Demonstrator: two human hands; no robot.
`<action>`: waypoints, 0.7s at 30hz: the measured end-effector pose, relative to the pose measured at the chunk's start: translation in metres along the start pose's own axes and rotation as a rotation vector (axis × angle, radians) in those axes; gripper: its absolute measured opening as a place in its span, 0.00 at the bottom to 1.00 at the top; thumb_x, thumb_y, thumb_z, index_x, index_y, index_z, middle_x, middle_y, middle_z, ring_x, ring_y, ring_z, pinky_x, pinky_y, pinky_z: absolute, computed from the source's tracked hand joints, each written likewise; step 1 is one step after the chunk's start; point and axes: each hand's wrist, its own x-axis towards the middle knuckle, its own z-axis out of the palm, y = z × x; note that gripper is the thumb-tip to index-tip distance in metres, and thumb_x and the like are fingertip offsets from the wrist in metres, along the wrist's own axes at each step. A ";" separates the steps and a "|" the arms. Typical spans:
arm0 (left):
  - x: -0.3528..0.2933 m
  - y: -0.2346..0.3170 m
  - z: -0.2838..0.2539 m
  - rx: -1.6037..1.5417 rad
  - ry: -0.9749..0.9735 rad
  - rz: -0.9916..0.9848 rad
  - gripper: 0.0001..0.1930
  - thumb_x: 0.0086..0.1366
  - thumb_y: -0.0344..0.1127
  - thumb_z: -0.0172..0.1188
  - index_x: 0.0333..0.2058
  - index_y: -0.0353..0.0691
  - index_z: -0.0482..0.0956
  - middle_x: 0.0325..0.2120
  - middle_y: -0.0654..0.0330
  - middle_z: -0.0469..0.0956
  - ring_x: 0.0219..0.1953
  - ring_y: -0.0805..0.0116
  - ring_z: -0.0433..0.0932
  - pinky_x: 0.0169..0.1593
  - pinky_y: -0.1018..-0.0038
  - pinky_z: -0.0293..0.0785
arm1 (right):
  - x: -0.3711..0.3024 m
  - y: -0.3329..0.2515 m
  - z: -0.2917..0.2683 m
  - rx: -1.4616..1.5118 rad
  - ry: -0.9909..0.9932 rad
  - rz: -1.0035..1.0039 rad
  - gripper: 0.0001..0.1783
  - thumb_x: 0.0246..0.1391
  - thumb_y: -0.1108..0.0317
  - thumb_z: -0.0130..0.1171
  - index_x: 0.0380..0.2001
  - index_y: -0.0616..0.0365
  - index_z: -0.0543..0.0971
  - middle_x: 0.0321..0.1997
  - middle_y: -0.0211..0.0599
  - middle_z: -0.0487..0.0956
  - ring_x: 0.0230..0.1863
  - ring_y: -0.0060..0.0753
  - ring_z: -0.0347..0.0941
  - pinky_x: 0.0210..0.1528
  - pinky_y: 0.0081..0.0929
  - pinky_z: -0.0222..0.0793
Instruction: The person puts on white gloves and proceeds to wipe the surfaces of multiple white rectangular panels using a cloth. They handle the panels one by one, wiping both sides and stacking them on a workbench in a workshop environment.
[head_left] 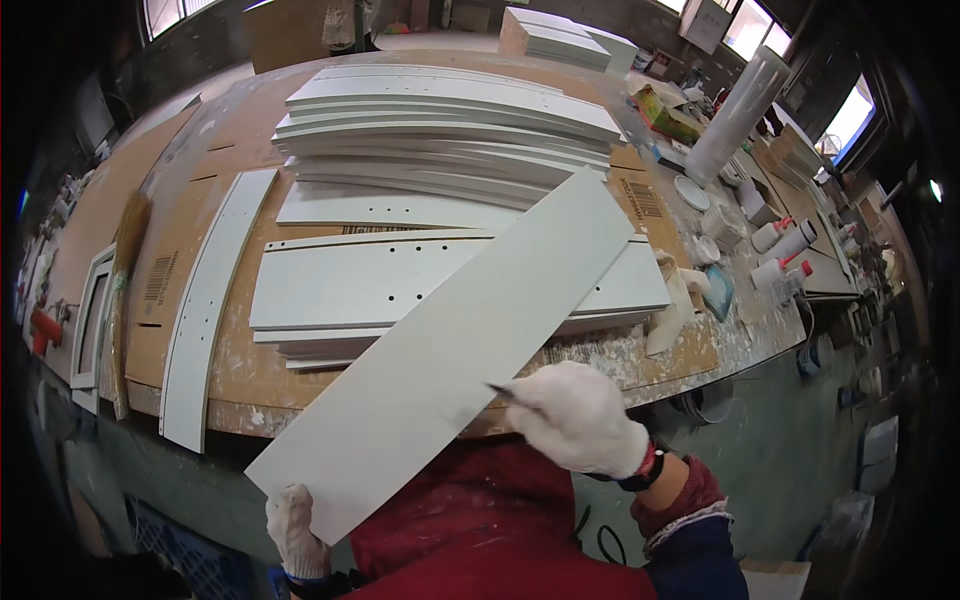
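A long plain white board (pixel 440 350) lies slantwise across my view, from near my body up to the right over the stacked panels. My left hand (pixel 296 530), in a white glove, is closed on its lower left end. My right hand (pixel 580 420), gloved in white too, pinches a thin dark pointed tool (pixel 498 389), pencil-like, with its tip over the board's near edge. Whether the tip touches the surface I cannot tell. Beneath the board rests a low stack of white panels (pixel 340 285) with small drilled holes. Behind it rises a taller pile of similar panels (pixel 440 110).
One drilled panel (pixel 215 310) lies alone on the left, beside a brush (pixel 128 240) and a small white frame (pixel 92 320). A cloth (pixel 675 300), bottles (pixel 770 235) and a clear plastic roll (pixel 735 115) occupy the right of the paint-spattered, cardboard-covered table (pixel 690 360).
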 end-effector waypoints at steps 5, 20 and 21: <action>-0.018 0.008 0.018 -0.154 -0.036 -0.079 0.26 0.61 0.45 0.60 0.48 0.28 0.66 0.39 0.51 0.76 0.35 0.62 0.80 0.35 0.70 0.82 | 0.019 -0.017 0.068 -0.141 -0.292 -0.323 0.10 0.54 0.67 0.51 0.40 0.52 0.76 0.27 0.33 0.75 0.25 0.36 0.74 0.30 0.33 0.70; 0.001 -0.015 -0.040 -0.064 -0.159 -0.121 0.20 0.70 0.41 0.45 0.48 0.26 0.64 0.43 0.47 0.74 0.41 0.59 0.79 0.42 0.66 0.81 | 0.034 0.215 -0.105 -0.783 0.029 0.474 0.12 0.57 0.64 0.50 0.43 0.54 0.72 0.35 0.48 0.79 0.37 0.51 0.76 0.40 0.43 0.70; 0.007 -0.022 -0.046 -0.045 -0.136 -0.163 0.20 0.70 0.41 0.45 0.49 0.27 0.64 0.43 0.46 0.74 0.41 0.59 0.79 0.42 0.66 0.81 | 0.027 0.240 -0.120 -0.911 -0.011 0.591 0.11 0.58 0.64 0.50 0.43 0.55 0.71 0.35 0.49 0.79 0.38 0.51 0.76 0.41 0.42 0.70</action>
